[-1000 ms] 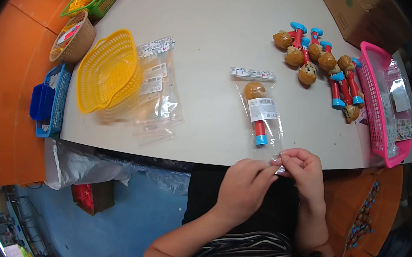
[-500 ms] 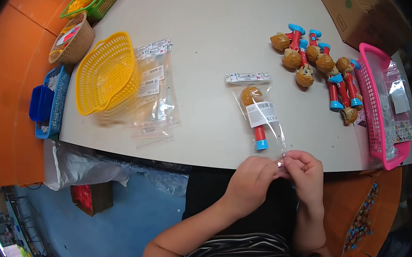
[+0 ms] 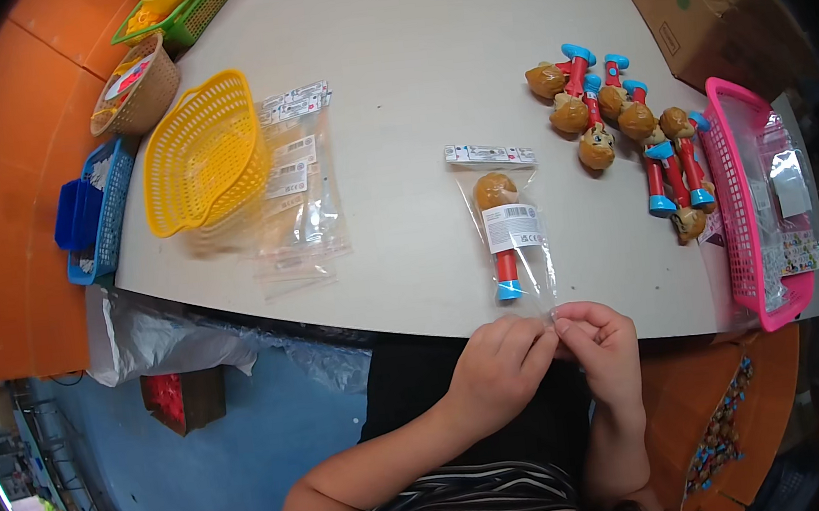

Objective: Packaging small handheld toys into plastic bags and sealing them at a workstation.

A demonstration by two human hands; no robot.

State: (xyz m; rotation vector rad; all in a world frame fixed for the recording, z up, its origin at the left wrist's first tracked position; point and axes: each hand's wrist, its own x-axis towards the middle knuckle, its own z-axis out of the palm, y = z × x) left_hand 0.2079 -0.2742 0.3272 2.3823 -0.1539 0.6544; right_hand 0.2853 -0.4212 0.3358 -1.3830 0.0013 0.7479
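A clear plastic bag [image 3: 514, 227] with a printed header and a white label lies on the table in front of me. Inside is a toy figure [image 3: 505, 265] with a round brown head, red body and light blue base. At the table's front edge my left hand [image 3: 501, 366] and my right hand [image 3: 601, 350] pinch the bag's near end, fingers almost touching. The film there is drawn together into a narrow twist. To the right lie several loose toy figures [image 3: 596, 148] of the same kind. Flat plastic bags [image 3: 311, 221] are stacked on the left.
A yellow basket [image 3: 204, 152] stands beside the flat bags. Farther left are a blue basket [image 3: 106, 213], a tan basket [image 3: 141, 92] and a green basket [image 3: 195, 24]. On the right stand a pink basket [image 3: 735, 201] holding packaged items and a cardboard box [image 3: 703, 10].
The near end of the bag has been gathered into a tighter twist between my fingers. Both hands remain at the table edge. The whole view has shifted slightly.
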